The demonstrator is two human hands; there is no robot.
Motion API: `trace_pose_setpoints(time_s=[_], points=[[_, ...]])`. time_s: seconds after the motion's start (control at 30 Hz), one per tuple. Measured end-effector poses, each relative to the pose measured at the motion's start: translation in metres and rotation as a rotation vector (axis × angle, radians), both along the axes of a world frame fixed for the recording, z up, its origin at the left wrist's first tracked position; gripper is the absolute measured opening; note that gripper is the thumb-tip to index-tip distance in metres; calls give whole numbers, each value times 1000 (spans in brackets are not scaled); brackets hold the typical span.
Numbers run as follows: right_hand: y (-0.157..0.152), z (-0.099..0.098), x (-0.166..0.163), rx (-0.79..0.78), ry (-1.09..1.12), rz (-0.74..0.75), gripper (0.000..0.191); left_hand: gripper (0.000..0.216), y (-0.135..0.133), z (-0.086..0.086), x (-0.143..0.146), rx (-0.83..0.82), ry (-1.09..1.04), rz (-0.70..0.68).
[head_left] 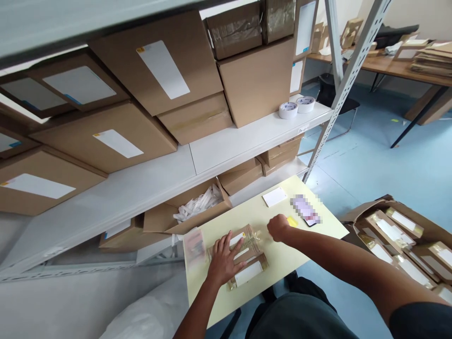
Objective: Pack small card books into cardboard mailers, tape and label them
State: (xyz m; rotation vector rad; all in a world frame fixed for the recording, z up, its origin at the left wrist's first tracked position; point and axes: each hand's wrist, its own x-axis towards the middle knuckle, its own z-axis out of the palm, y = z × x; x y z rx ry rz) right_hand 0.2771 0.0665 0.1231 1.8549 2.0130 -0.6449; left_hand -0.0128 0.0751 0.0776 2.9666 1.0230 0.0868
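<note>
My left hand [226, 259] lies flat with fingers spread on a small taped cardboard box [253, 230] with white labels. A second labelled box [249, 274] is beside it, under the thumb side of that hand. My right hand [278, 228] is closed just off the box's taped right end; what its fingers hold, if anything, is hidden. A small yellow object [292, 221] shows just behind the right wrist, too unclear to name. Farther right on the pale yellow table [318, 207] are a blurred-out phone-shaped object [304, 209] and a white card or pad [274, 197].
Metal shelving [212, 162] with large cartons [256, 80] and white tape rolls [288, 110] runs behind the table. An open carton [155, 217] of white items sits below. At right, a large open carton [353, 214] holds several labelled boxes. A white bag [148, 310] is at lower left.
</note>
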Motion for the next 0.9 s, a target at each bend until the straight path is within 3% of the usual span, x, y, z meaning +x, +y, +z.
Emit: trace_pose_setpoints(time_s=[0.17, 0.37, 0.47, 0.53, 0.67, 0.77, 0.9], points=[[-34, -26, 7, 115, 41, -158, 43, 79, 0, -1, 0, 8, -7, -5], [-66, -62, 15, 168, 99, -316, 35, 79, 0, 0, 1, -32, 13, 9], [-75, -70, 24, 164, 135, -366, 34, 79, -1, 0, 1, -44, 19, 17], [-81, -68, 25, 261, 227, -385, 37, 80, -2, 0, 2, -49, 18, 23], [-93, -64, -13, 609, 659, -318, 54, 78, -5, 1, 4, -51, -4, 39], [-99, -72, -65, 582, 888, -274, 73, 78, -7, 1, 5, -44, -20, 56], [-93, -83, -102, 519, 975, -490, 79, 76, -8, 2, 5, -28, -22, 72]])
